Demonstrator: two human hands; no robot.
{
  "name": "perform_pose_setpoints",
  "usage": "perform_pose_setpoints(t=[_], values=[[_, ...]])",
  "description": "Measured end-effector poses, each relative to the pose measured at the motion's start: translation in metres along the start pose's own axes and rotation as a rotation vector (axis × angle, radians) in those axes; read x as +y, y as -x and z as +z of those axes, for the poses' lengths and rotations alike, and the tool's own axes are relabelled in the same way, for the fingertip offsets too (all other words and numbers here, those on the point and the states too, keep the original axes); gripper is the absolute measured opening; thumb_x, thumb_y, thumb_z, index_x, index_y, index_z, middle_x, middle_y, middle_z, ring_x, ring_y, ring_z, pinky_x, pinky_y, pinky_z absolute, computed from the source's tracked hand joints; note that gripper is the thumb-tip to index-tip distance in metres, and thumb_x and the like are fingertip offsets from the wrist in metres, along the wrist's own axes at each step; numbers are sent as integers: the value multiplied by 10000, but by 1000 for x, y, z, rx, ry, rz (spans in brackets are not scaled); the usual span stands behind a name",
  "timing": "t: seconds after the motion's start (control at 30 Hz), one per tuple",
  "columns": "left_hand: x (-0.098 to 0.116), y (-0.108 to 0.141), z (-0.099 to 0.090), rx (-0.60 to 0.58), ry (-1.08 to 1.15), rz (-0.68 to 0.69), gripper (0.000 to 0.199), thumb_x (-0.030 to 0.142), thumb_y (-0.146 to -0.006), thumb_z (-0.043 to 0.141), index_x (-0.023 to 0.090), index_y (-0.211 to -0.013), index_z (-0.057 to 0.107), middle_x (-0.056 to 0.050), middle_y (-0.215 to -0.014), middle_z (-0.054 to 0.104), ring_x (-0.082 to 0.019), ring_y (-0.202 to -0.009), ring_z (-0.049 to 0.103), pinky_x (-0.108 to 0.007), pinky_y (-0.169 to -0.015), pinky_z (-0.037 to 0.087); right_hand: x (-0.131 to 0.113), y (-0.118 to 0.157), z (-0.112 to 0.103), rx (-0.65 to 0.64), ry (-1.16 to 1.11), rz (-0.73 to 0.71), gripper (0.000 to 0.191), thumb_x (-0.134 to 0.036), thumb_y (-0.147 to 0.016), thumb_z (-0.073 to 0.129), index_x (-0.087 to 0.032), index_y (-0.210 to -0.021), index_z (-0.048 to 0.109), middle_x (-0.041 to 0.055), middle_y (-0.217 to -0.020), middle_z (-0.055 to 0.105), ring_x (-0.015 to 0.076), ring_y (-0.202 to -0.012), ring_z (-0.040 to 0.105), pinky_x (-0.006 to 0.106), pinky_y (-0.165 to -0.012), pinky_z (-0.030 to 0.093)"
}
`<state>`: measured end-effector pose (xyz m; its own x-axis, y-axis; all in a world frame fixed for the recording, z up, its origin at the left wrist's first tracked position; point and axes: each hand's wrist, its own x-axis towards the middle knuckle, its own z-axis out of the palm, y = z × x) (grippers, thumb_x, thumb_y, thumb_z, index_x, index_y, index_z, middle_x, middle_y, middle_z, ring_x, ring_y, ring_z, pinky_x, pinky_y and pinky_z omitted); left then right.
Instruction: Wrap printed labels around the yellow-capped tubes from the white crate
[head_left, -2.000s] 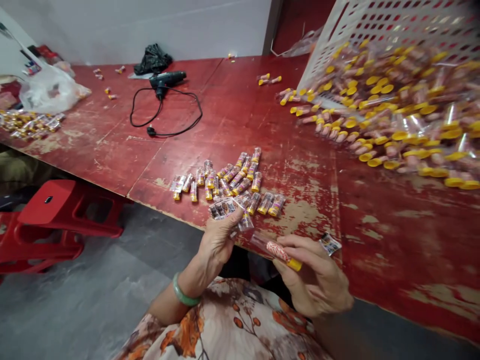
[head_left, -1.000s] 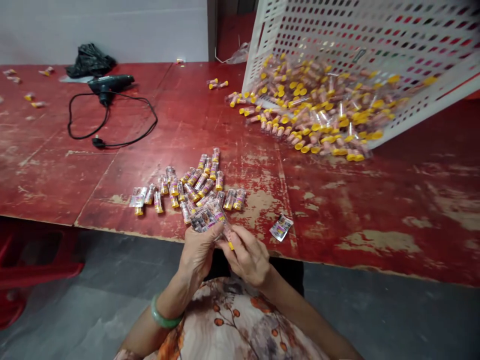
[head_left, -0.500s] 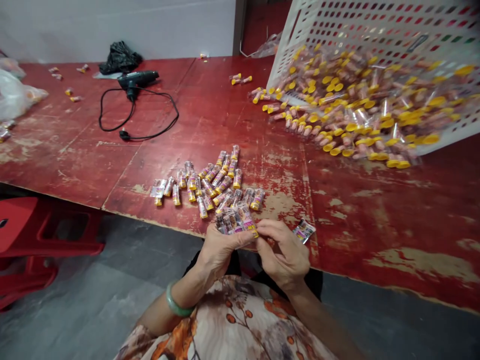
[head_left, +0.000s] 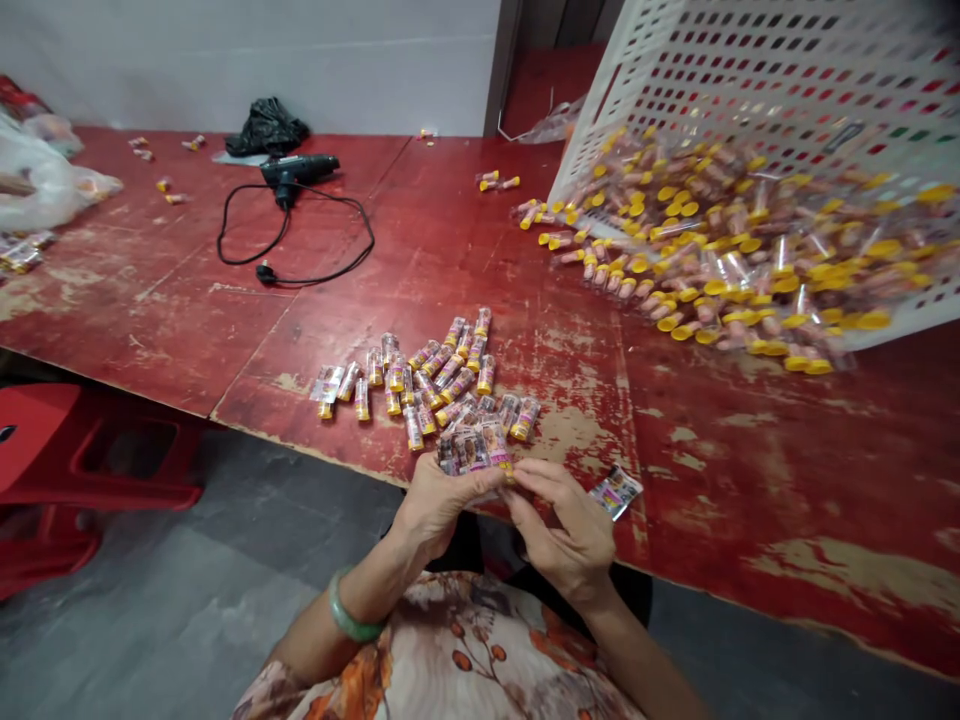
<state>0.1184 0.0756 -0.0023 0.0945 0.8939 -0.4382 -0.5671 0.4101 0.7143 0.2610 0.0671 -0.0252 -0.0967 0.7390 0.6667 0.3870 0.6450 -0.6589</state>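
You wear smooth pale green bangle point(head_left: 345, 617), left side; cream top point(head_left: 420, 645), printed with orange leaves point(head_left: 367, 685), rust berries point(head_left: 461, 661)

Two hands point(head_left: 431, 508), several fanned labels point(head_left: 471, 450), exact number hidden; one more loose label point(head_left: 616, 492). Roughly two dozen short tubes point(head_left: 456, 384) on the surface point(head_left: 450, 250), too overlapped for certainty; basketed tubes point(head_left: 750, 245) beyond counting. One basket point(head_left: 705, 65), one heat gun point(head_left: 300, 168), one black bag point(head_left: 266, 128), one bracelet point(head_left: 351, 618).

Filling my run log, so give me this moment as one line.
left hand: holding wrappers; right hand: pinching yellow cap; heat gun: unplugged on table
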Motion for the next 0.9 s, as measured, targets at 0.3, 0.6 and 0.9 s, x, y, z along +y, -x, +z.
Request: perform_pose_setpoints(t=[0.3,0.6,0.9], values=[[10,-12,-14,-40,62,-166,425,250,-575,852,127,-933,656,-72,-796,712,-210,-634,687,-344,-620,579,13,-12,-18,-25,-207,300,193,-149,-790,661,-230,-964,680,57,-935,659,212,-838,629,337,-671,525],[22,-19,-20,57,-139,58,379,265,-554,853,102,-862,703,-79,-809,724,-176,-677,660,-288,-646,551,20,-37,-13,-223,-43,-86,222,-65,-809,606,-196,-982,650,63,-924,667,164,-826,652,280,-707,541],[63,-56,-68,196,-706,173,448,566,-688,672,120,-639,674,-75,-510,644,-214,-458,610,-286,-466,488,202,-203,-29,-398,549,-88,144,-230,-806,568,-177,-725,674,63,-791,672,190,-731,623,311,-674,502]])
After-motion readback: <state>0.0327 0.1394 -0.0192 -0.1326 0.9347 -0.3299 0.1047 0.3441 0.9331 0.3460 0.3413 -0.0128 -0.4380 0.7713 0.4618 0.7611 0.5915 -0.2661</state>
